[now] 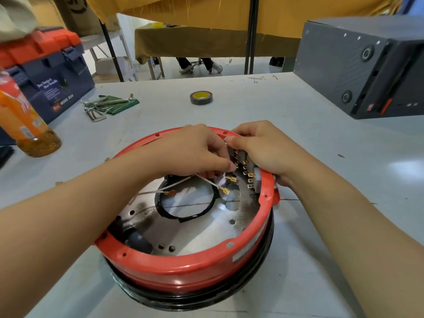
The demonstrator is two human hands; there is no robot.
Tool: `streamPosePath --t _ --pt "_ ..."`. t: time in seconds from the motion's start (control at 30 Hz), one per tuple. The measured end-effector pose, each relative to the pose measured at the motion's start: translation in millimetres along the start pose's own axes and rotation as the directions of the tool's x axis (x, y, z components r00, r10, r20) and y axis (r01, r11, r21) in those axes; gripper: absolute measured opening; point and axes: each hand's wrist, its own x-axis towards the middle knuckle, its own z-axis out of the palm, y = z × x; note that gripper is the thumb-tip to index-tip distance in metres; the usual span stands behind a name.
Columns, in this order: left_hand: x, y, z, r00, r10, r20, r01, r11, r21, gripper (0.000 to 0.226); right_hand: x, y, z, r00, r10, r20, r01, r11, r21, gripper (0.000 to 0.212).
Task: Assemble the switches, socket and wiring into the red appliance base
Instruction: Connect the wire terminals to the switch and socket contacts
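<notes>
Left hand (195, 150) pinches the white wires (183, 183) over the red base (183, 267) mid-table; right hand (261, 150) curls round the switch block (249, 177) at the far right rim. Risk: loose brass connectors (226, 191) landing on wrong tabs, or bending if pushed crooked

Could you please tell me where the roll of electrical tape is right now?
In the head view, the tape roll lies flat on the grey table, beyond the red base, right of the hex keys.
</notes>
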Motion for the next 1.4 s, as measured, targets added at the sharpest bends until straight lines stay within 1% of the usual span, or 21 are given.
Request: streamPosePath --t 0.07,0.17,0.33,0.57,0.77,0.97,1.13,1.4 --pt "0 -1 2 1.0 0.006 -0.01 -0.006 1.0 0.003 0.011 0 0 0 1.0 -0.003 -0.002 0.003 1.0 -0.008 0.014" --pt "-2 -1 4 1.0 0.019 -0.021 -0.019 1.0 -0.014 0.003 0 0 -1 1.0 -0.001 0.002 0.001 1.0 -0.012 0.014" --pt "-2 -2 5 0.997 0.045 -0.066 -0.044 0.999 0.013 0.003 1 1 -1 1.0 -0.007 0.004 0.007 1.0 -0.014 0.014" --pt "-3 -1 8 0.987 0.099 -0.124 -0.084 0.989 0.119 0.011 1 2 0 1.0 -0.011 0.004 0.011 1.0 -0.003 0.013" --pt "-4 1 10 0.984 0.119 -0.134 -0.098 0.983 0.155 0.014 2 3 0 1.0 -0.017 0.005 0.017 1.0 0.014 0.013" --pt "-3 2 12 0.98 0.142 -0.138 -0.116 0.977 0.179 0.015 3 4 0 1.0 -0.01 0.003 0.01 1.0 0.023 0.013" --pt "-2 1 15 0.977 0.146 -0.155 -0.12 0.979 0.166 0.016 3 4 0 1.0 -0.014 0.011 0.013 0.999 0.042 0.014" --pt "-1 3 15 0.975 0.164 -0.151 -0.132 0.971 0.2 0.017 4 5 0 1.0 -0.026 0.009 0.026 1.0 0.018 0.014"
